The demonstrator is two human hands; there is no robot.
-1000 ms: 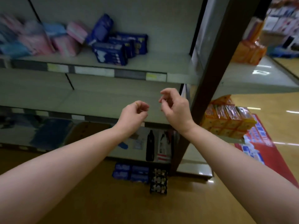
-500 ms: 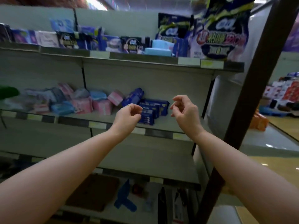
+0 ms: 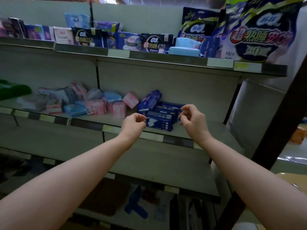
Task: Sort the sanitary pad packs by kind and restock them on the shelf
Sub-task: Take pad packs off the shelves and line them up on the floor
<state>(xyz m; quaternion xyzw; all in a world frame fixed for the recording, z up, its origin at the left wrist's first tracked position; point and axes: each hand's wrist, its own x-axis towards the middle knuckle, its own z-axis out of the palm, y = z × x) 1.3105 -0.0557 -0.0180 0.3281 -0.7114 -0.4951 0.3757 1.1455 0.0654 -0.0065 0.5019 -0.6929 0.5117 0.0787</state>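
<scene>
Both my arms reach toward the middle shelf point(image 3: 186, 131) of a store rack, where a stack of dark blue pad packs point(image 3: 158, 121) lies flat near the shelf's front edge. My left grip point(image 3: 133, 124) hangs just left of the stack, its fingers curled in toward the palm and closed on nothing, a thin gold ring point(image 3: 134, 115) on one finger. Its knuckles overlap the stack's front left corner in this view, though I cannot tell whether they touch it. My right grip point(image 3: 192, 120) is just right of the stack, fingers loosely bent and apart, empty, with thumb and forefinger close together. The stack sits between the two grips, held by neither. One more dark blue pack point(image 3: 150, 100) leans tilted against the stack's left rear. Left of the stack, pink packs point(image 3: 118, 109) and light blue packs point(image 3: 111, 96) lie jumbled together. Above the stack, the upper shelf point(image 3: 166, 58) carries a row of upright dark and purple packs point(image 3: 154, 43), and large dark bags point(image 3: 262, 30) stand above and to the right.
</scene>
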